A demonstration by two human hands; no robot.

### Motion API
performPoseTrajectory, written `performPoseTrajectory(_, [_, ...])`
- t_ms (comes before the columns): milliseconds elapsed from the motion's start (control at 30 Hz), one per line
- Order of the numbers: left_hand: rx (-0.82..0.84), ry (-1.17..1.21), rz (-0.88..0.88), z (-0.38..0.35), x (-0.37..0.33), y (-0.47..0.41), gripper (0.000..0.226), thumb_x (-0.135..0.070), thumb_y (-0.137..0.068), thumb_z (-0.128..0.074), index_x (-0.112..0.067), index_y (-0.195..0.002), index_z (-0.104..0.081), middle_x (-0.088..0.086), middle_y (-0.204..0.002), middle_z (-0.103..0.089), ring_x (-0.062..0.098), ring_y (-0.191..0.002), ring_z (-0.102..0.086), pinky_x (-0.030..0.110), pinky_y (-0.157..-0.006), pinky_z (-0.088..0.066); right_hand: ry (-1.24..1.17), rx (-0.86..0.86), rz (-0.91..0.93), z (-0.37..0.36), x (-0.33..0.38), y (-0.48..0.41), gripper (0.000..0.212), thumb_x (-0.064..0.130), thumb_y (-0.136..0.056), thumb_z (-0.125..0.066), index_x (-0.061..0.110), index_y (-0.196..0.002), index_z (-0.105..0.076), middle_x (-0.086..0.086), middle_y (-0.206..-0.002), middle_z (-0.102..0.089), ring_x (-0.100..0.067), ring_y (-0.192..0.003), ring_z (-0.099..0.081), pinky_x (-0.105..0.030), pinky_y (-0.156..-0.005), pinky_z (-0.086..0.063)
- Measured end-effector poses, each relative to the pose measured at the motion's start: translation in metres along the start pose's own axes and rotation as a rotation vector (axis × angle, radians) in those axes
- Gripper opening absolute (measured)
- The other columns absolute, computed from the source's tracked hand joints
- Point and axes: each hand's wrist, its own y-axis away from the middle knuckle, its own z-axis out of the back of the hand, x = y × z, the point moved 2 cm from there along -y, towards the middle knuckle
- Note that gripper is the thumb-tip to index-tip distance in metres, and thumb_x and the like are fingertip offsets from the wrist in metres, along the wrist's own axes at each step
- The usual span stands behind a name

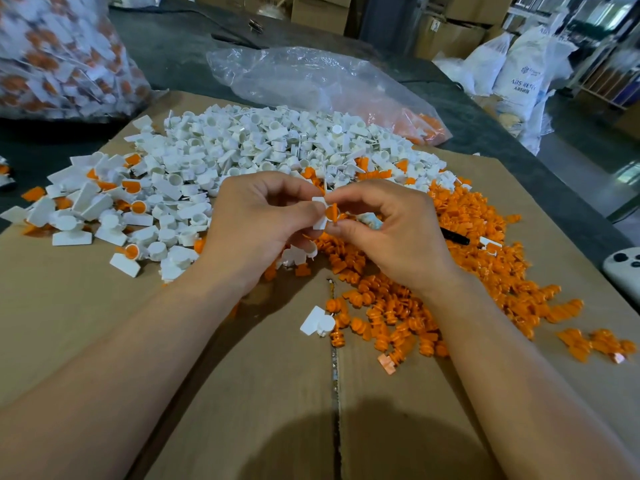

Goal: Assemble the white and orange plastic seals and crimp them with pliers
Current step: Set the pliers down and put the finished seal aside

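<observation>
A person's left hand (256,220) and right hand (391,230) meet above a cardboard-covered surface (138,323). The left grip pinches a white seal body (320,202). The right grip pinches an orange plug (331,213) against it, with a pale blue item tucked under its curled fingers, too hidden to identify. Behind the hands lies a heap of white pieces (263,147); to the right is a heap of orange pieces (467,271). A clear plastic bag (304,77) lies further back. A white sack (523,84) at far right has print beginning "ABS RESI".
</observation>
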Motion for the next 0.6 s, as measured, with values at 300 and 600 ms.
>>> performPoseTrajectory(300, [0.013, -0.009, -0.014, 0.0006, 0.0009, -0.0003, 0.016, 0.005, -0.077, -0.068, -0.010, -0.072, -0.067, 0.001, -0.053, -0.065, 0.010, -0.047, -0.061, 0.018, -0.045, -0.050, -0.003, 0.014, 0.015, -0.0009, 0.0008, -0.0001, 0.031, 0.004, -0.074, -0.071, 0.015, -0.103, -0.064, 0.026, -0.089, -0.052, 0.010, -0.083, -0.055, -0.009, -0.080, -0.045])
performPoseTrajectory(600, [-0.036, 0.123, 0.046, 0.0056, 0.0049, -0.0049, 0.014, 0.004, -0.081, -0.062, -0.006, -0.071, -0.061, 0.001, -0.054, -0.064, 0.014, -0.051, -0.063, 0.019, -0.048, -0.051, 0.094, -0.033, -0.024, -0.0004, -0.0001, -0.0001, 0.026, 0.021, -0.079, -0.070, 0.011, -0.103, -0.066, 0.014, -0.089, -0.057, -0.001, -0.086, -0.056, -0.017, -0.078, -0.048])
